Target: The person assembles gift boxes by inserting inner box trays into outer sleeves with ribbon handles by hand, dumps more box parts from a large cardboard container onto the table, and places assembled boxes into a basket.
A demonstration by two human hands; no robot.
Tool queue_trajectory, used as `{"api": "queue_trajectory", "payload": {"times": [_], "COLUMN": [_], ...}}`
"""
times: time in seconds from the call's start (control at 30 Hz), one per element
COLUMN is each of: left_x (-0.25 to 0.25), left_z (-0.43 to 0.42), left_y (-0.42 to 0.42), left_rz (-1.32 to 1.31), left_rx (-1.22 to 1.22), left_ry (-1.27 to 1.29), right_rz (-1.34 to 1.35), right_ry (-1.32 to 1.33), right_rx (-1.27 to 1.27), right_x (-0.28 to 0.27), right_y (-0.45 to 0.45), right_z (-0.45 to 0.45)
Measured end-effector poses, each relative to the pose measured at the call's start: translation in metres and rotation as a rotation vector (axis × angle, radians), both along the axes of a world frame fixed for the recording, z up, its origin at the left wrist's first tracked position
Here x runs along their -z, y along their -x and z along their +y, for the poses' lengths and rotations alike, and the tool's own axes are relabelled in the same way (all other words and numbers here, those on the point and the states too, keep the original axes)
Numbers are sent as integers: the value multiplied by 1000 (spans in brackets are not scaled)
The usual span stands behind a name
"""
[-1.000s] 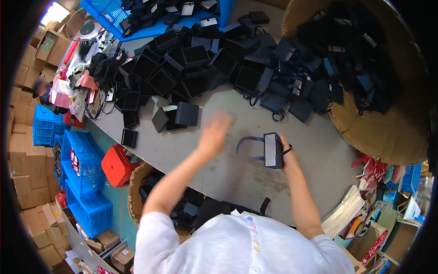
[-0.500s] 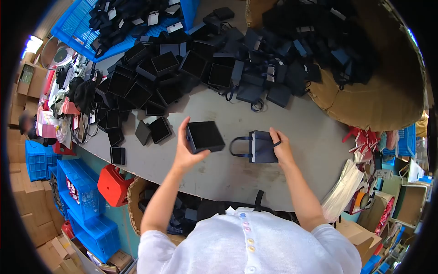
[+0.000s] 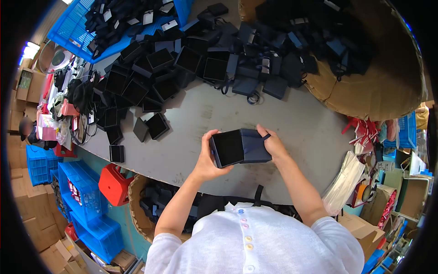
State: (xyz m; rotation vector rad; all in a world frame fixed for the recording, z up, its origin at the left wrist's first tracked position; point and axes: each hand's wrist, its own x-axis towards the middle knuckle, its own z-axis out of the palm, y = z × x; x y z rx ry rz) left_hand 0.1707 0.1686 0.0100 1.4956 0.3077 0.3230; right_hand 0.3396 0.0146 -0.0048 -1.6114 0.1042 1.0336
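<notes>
My left hand (image 3: 209, 160) is wrapped round an open black box (image 3: 227, 148), its dark inside facing up. Against the box's right side is a small dark blue bag (image 3: 254, 147), gripped by my right hand (image 3: 273, 145) at its right end. A blue ribbon handle crosses my right fingers. Box and bag touch or overlap; the bag's opening is hidden. Beyond my hands, many open black boxes (image 3: 135, 92) lie heaped on the grey table (image 3: 219, 114). Several dark blue bags (image 3: 245, 85) with ribbon handles lie to the right of that heap.
A blue crate (image 3: 73, 39) of small dark pieces stands at the back left. A large cardboard carton (image 3: 365, 98) with dark bags is at the back right. At the left are a red stool (image 3: 114, 185) and blue crates (image 3: 84, 192). A person (image 3: 29, 130) is far left.
My left hand has brought the black box rightward against the bag. The bag has turned, and its pale panel no longer shows. Earlier, my left hand was empty and reaching toward the heap.
</notes>
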Motion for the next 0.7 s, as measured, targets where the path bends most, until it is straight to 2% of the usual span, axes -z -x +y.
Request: {"api": "queue_trajectory", "payload": {"times": [0.07,0.13,0.17,0.23,0.3,0.33,0.37,0.43,0.47,0.53,0.57,0.6,0.63,0.67,0.7], "left_x": [6,3,0,3,23,31,28,19,25,21,9,-12,-14,-17,-6], "left_z": [3,1,0,-6,-17,-27,-28,-20,-13,-4,3,10,18,25,30], "left_y": [4,11,14,14,7,6,8,18,37,71,88,102,130,163,210], "left_rz": [61,81,103,133,-34,-84,-92,-12,141,367,453,537,672,830,958], "left_rx": [54,94,130,110,121,56,63,62,75,72,44,41,68,127,184], "left_ry": [-12,28,70,104,-237,-239,-238,-247,-360,-168,-198,-379,-477,-435,-498], "right_rz": [-80,-231,-224,135,-37,-136,-123,-8,-5,-48,-385,-720,-897,-1056,-1171], "right_ry": [34,40,41,-66,-100,-114,-162,-245,-237,-438,-265,-80,201,481,621], "right_rx": [-25,-259,-255,-222,-239,-272,-292,-353,-341,-1047,-1075,-1080,-909,-710,-606], "right_x": [7,17,15,8,17,18,28,-3,-2,9,31,58,72,81,89], "right_y": [-1,-5,-5,-3,23,35,39,45,42,17,-5,-36,-82,-123,-149], "right_z": [-1,-5,-4,2,14,21,22,25,20,14,13,15,22,29,34]}}
